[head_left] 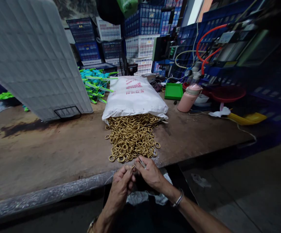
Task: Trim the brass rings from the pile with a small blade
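A white sack (135, 95) with red print lies on the wooden table, and a heap of gold-coloured rings (132, 137) spills from its near end. Just in front of the heap, at the table's edge, my left hand (122, 183) pinches a small gold ring between thumb and fingers. My right hand (150, 173) is close against it, its fingers closed around a thin metal tool (142, 162) whose exact shape is hard to make out. Both hands meet at the ring, which the fingertips partly cover.
A large pale panel (38, 58) stands on the table (57, 152) at the left, beside green and blue plastic pieces (95, 84). Right of the sack are a green tray (173, 91), a pink bottle (189, 98) and a yellow scoop (248, 118). Crates (142, 20) are stacked behind.
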Action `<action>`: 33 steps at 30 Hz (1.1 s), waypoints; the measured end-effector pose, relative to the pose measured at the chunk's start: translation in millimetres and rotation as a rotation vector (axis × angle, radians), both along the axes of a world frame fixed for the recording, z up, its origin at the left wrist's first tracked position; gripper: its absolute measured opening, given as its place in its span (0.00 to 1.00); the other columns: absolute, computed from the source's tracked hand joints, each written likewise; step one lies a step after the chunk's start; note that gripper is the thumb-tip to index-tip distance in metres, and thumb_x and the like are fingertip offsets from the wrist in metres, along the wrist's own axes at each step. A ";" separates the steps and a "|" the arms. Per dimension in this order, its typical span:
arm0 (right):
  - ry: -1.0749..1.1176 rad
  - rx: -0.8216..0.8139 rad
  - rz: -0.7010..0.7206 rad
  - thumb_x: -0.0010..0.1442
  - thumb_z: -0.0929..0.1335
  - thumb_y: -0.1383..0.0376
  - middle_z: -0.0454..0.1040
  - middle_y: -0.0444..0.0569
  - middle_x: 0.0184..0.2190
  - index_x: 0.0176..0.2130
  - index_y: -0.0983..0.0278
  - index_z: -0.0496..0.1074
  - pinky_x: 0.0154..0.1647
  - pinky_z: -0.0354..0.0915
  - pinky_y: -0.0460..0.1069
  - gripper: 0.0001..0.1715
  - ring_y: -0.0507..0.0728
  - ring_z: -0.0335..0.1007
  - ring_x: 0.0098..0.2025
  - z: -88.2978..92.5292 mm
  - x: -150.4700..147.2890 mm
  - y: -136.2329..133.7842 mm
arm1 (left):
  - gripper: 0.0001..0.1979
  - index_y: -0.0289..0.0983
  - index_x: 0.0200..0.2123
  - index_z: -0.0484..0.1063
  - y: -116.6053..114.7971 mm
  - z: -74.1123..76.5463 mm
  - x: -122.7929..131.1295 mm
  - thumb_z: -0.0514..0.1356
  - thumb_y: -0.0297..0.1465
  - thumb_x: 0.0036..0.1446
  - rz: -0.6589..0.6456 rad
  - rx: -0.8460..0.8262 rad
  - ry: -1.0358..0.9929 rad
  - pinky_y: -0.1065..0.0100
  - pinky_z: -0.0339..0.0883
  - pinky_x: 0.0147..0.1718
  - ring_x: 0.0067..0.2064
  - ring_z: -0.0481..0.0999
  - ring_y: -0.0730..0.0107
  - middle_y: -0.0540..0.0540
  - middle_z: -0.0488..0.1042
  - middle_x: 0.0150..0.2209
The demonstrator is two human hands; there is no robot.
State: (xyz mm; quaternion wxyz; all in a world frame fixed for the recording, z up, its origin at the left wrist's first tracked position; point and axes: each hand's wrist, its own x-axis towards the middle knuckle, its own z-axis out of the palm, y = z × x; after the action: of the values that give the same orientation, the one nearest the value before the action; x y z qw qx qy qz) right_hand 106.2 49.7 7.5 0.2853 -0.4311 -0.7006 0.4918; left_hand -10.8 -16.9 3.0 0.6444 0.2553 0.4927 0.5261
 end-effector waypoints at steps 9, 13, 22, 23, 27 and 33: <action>-0.183 0.151 0.050 0.56 0.58 0.67 0.66 0.42 0.22 0.27 0.64 0.63 0.27 0.53 0.43 0.09 0.49 0.59 0.25 -4.3 3.2 -0.9 | 0.16 0.35 0.28 0.65 0.1 -4.5 -0.9 0.58 0.43 0.49 0.061 -0.004 0.000 0.77 0.40 0.14 0.15 0.49 0.84 0.56 0.58 0.17; -0.443 0.264 0.175 0.49 0.59 0.74 0.70 0.44 0.26 0.32 0.63 0.65 0.29 0.52 0.44 0.11 0.52 0.64 0.29 -5.1 4.3 -7.3 | 0.15 0.35 0.27 0.64 2.6 -2.3 -2.6 0.58 0.43 0.49 0.079 0.009 0.073 0.78 0.42 0.14 0.15 0.51 0.84 0.57 0.58 0.16; -0.765 0.302 0.158 0.49 0.59 0.75 0.73 0.49 0.33 0.38 0.64 0.64 0.31 0.51 0.46 0.16 0.54 0.67 0.33 -2.9 2.7 -12.4 | 0.16 0.35 0.26 0.66 -0.7 0.5 -0.1 0.62 0.42 0.44 0.133 -0.051 0.150 0.79 0.44 0.13 0.15 0.53 0.84 0.56 0.62 0.17; -0.777 0.306 0.139 0.49 0.58 0.76 0.72 0.49 0.33 0.38 0.64 0.63 0.31 0.51 0.47 0.16 0.55 0.67 0.34 -2.1 2.5 -14.5 | 0.15 0.35 0.25 0.66 -1.7 1.0 -0.3 0.62 0.42 0.44 0.125 -0.059 0.154 0.79 0.43 0.13 0.14 0.53 0.84 0.56 0.61 0.15; -0.756 0.360 0.071 0.50 0.58 0.77 0.73 0.48 0.34 0.38 0.63 0.63 0.31 0.51 0.47 0.17 0.54 0.67 0.34 0.8 2.0 -20.8 | 0.14 0.36 0.23 0.66 -5.4 5.8 -0.7 0.61 0.42 0.45 0.087 -0.066 0.140 0.80 0.44 0.12 0.14 0.53 0.84 0.57 0.59 0.15; -0.846 0.322 -0.195 0.54 0.57 0.76 0.73 0.49 0.32 0.37 0.64 0.64 0.28 0.50 0.46 0.14 0.53 0.68 0.31 -4.0 36.3 17.0 | 0.16 0.35 0.26 0.69 -15.4 13.1 6.7 0.63 0.42 0.42 -0.017 -0.106 0.022 0.80 0.44 0.11 0.13 0.53 0.85 0.55 0.63 0.16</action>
State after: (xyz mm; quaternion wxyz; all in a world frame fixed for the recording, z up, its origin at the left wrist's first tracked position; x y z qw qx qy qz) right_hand 142.5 66.7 3.5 0.0824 -0.6081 -0.7791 0.1284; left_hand -4.1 -32.3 16.1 0.6561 0.2308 0.5248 0.4908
